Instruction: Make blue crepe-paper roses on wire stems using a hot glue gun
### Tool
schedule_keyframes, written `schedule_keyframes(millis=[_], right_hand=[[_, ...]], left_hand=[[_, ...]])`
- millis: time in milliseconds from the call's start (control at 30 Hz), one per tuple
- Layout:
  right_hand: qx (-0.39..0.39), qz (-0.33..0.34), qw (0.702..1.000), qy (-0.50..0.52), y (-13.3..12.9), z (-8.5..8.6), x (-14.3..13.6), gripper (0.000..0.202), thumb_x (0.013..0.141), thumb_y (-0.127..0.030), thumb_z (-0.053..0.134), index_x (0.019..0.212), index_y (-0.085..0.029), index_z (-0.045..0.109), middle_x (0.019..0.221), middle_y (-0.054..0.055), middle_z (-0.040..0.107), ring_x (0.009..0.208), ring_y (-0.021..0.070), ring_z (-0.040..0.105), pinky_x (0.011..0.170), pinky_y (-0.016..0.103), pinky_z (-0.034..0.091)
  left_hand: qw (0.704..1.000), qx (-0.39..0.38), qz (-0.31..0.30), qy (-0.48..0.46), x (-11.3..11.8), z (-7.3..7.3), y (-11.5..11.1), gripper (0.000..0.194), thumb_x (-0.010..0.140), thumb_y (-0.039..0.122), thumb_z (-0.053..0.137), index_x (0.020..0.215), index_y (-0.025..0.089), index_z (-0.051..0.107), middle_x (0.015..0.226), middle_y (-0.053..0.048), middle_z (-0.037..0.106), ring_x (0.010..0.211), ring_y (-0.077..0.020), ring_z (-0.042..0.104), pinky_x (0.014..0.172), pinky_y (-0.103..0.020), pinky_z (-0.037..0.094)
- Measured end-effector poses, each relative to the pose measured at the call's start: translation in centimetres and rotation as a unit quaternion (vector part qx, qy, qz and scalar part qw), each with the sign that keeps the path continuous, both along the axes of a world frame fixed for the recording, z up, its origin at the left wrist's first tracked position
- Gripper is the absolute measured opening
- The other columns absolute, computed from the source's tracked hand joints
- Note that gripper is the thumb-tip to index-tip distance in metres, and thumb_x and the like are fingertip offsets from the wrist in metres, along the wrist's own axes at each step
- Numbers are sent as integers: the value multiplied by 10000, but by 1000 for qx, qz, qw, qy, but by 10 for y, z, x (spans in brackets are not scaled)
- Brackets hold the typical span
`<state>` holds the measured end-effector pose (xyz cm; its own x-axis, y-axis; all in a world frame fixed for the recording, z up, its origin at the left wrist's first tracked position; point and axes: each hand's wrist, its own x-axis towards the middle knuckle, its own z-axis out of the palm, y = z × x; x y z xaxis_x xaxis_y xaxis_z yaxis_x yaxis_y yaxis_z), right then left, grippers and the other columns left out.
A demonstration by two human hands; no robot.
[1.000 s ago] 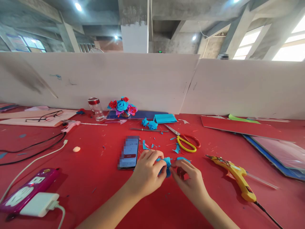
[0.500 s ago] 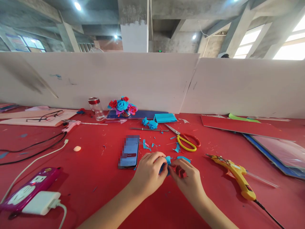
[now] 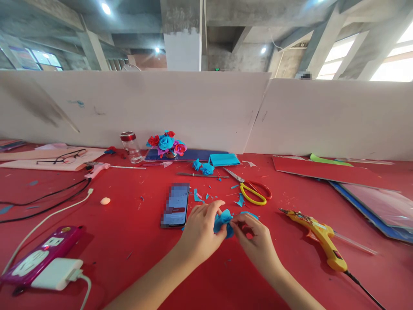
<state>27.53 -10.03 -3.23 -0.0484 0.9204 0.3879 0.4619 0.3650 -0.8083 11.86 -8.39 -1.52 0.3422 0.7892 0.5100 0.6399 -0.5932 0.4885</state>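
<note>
A blue crepe-paper flower (image 3: 222,221) is between my two hands, low in the middle of the view. My left hand (image 3: 203,228) holds it from the left, thumb below and forefinger raised over it. My right hand (image 3: 254,237) pinches its right edge between thumb and fingertips. Part of a blue strip (image 3: 250,214) shows just behind my right fingers. A phone (image 3: 176,206) lies left of my left hand. Beyond my hands are blue scraps (image 3: 197,195) and scissors (image 3: 251,193) with yellow and red handles.
A yellow glue gun (image 3: 318,237) lies at the right. At the back stand a paper-flower bunch (image 3: 166,144) and a glass bottle (image 3: 131,148); two blue flowers (image 3: 206,168) lie nearby. A pink glue gun (image 3: 97,170), a white cable (image 3: 54,215) and a purple power strip (image 3: 41,254) are left.
My left forefinger has lifted and straightened, and more of the blue flower shows between my hands. My right hand keeps its pinch, nearly in place.
</note>
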Motion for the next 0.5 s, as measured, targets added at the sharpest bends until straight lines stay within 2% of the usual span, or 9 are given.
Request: schedule_keyframes(millis=[133,233,300,400,500], right_hand=[[7,3,1000,-12,2,0,3,115,817,-263,532,760,-198,608,910,74,577,718,166,559,631,282,467],[-5,-6,1000,-25,3,-1,5,120,812,-275,536,745,-209,609,1053,99,567,966,229,550,826,361,441],[-21,3,999,-27,3,0,5,120,815,-278,530,744,-216,604,1117,103,566,1087,255,503,896,400,404],[-35,19,999,-28,3,1,5,118,815,-283,531,742,-216,596,1134,105,579,1085,259,516,897,415,405],[-30,32,999,-21,3,2,4,109,813,-280,534,755,-213,598,1022,94,624,965,237,574,838,391,440]], left_hand=[[997,-71,2,-25,0,2,1,468,723,122,569,1150,242,419,873,-14,659,851,-219,604,803,-394,436],[988,-135,-5,-70,-1,3,3,456,719,141,571,1141,252,437,880,-5,665,854,-207,606,792,-365,440],[978,-178,-13,-105,-3,4,5,461,703,147,580,1134,248,454,938,-18,659,880,-201,603,793,-347,448],[957,-245,-27,-150,-5,4,8,511,684,172,602,1167,243,451,1007,-33,644,910,-196,595,797,-332,460],[935,-307,-44,-171,-7,6,10,513,685,181,602,1174,231,456,950,-31,663,875,-192,605,760,-319,471]])
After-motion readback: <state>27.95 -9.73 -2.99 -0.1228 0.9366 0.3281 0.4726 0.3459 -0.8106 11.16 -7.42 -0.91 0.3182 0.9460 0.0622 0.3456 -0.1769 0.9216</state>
